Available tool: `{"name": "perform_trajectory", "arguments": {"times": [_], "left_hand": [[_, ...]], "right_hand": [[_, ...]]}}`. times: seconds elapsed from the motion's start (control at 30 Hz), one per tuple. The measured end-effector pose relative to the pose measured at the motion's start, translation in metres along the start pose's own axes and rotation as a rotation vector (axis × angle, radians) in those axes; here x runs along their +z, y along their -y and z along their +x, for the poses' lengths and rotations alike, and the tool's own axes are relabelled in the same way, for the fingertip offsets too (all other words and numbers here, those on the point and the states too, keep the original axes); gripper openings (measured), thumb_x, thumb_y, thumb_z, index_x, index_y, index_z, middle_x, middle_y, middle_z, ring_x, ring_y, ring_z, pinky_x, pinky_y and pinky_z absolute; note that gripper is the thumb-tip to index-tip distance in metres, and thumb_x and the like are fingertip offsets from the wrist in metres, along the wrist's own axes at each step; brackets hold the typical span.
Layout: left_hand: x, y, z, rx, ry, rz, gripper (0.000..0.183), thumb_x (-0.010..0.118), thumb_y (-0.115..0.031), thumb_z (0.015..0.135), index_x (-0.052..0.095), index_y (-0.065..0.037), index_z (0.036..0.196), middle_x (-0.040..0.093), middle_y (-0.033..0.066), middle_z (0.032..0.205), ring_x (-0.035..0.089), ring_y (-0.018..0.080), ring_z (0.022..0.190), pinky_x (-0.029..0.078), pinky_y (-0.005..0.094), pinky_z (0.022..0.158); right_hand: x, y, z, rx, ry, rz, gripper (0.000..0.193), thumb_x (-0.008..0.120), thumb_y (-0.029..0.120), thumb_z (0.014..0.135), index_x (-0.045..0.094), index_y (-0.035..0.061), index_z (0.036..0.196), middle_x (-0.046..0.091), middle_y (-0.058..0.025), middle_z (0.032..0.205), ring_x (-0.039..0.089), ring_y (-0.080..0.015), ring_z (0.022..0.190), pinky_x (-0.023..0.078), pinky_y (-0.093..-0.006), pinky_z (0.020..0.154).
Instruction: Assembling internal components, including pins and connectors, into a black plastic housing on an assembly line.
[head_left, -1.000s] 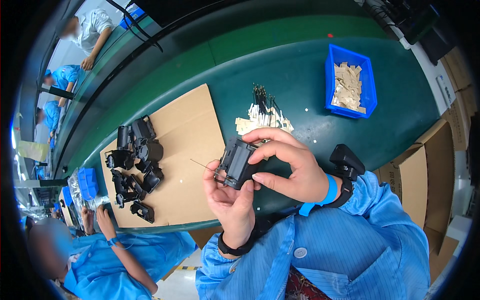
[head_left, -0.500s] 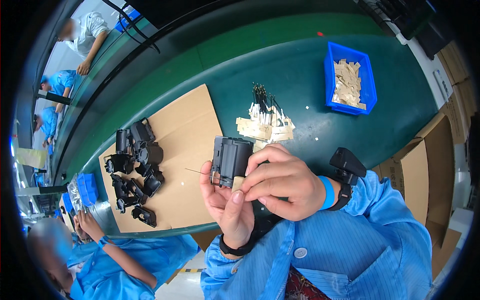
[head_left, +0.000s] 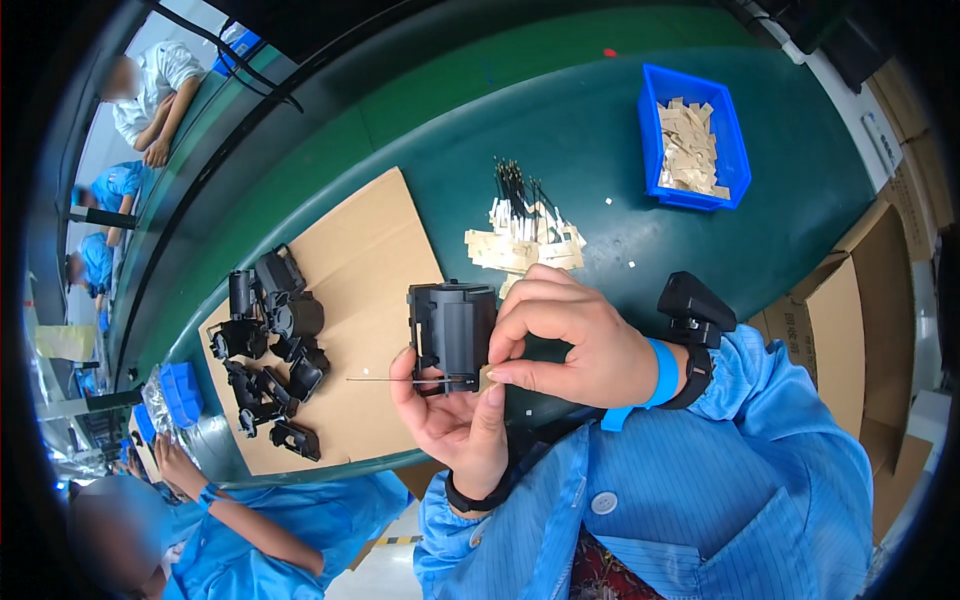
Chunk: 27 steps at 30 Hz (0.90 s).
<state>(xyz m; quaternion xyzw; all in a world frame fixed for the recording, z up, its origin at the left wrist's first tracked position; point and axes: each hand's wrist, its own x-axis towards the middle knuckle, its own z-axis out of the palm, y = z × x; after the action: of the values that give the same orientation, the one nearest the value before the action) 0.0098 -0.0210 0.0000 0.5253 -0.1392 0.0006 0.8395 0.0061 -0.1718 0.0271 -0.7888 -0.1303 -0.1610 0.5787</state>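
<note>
My left hand (head_left: 455,430) is closed round the lower part of a black plastic housing (head_left: 462,325), holding it above the table's near edge. Along the housing's lower edge lies a thin metal wire (head_left: 390,380), its free end sticking out past my left fingers. My right hand (head_left: 575,345) pinches a small beige paper tab (head_left: 486,378) at the housing's lower right corner, thumb and forefinger together; most of the tab is hidden. Just beyond my hands is a pile of thin black-and-white pieces (head_left: 520,215) with beige paper tags (head_left: 500,250).
Several black housings (head_left: 295,312) lie on a cardboard sheet (head_left: 370,250) to the left. A blue bin (head_left: 740,150) of beige paper pieces stands at the far right, cardboard boxes (head_left: 835,330) beside the green table (head_left: 580,130). A co-worker's arm (head_left: 265,535) is at lower left.
The housing has turned and shifted slightly left, and the tilted wire now lies level along its lower edge. The beige tab, plainly seen before, is now mostly covered by my right fingers.
</note>
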Motion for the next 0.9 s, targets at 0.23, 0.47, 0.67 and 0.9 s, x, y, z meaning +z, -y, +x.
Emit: {"name": "perform_trajectory", "arguments": {"times": [0.23,0.47,0.67,0.9], "left_hand": [[0.009,-0.004,0.001,-0.034,-0.066,-0.035,0.073,0.065,0.008,0.073,0.024,-0.003,0.132,0.044,0.0081,0.111,0.048,0.0175,0.103,0.042,0.0306,0.090],[0.015,0.000,0.006,-0.189,-0.008,-0.221,0.072,0.065,0.005,0.073,0.025,-0.004,0.132,0.044,0.0096,0.115,0.049,0.0232,0.109,0.046,0.0419,0.089],[0.016,-0.012,0.007,-0.294,-0.010,-0.301,0.068,0.059,-0.002,0.078,0.021,-0.005,0.135,0.044,0.0172,0.123,0.051,0.0253,0.110,0.047,0.0388,0.091],[0.026,-0.018,0.014,-0.371,0.001,-0.332,0.067,0.061,0.003,0.077,0.024,-0.004,0.132,0.041,0.0140,0.124,0.049,0.0274,0.112,0.047,0.0437,0.090]], "right_hand": [[-0.003,0.002,-0.002,-0.068,-0.021,-0.127,0.014,0.071,0.011,0.069,0.059,0.0101,0.075,0.056,-0.0009,0.076,0.051,-0.0190,0.074,0.037,-0.0313,0.069],[-0.042,0.009,-0.001,-0.066,-0.099,-0.228,0.011,0.068,0.008,0.073,0.057,0.0071,0.076,0.056,-0.0054,0.079,0.053,-0.0224,0.076,0.041,-0.0324,0.071],[-0.145,-0.006,-0.008,0.051,-0.512,-0.845,0.005,0.062,0.002,0.073,0.061,0.0016,0.078,0.059,-0.0096,0.075,0.058,-0.0233,0.070,0.044,-0.0308,0.064],[-0.123,-0.008,-0.016,-0.046,-0.474,-0.716,0.011,0.066,0.005,0.068,0.059,0.0033,0.076,0.059,-0.0097,0.076,0.057,-0.0262,0.075,0.044,-0.0332,0.069]]}}
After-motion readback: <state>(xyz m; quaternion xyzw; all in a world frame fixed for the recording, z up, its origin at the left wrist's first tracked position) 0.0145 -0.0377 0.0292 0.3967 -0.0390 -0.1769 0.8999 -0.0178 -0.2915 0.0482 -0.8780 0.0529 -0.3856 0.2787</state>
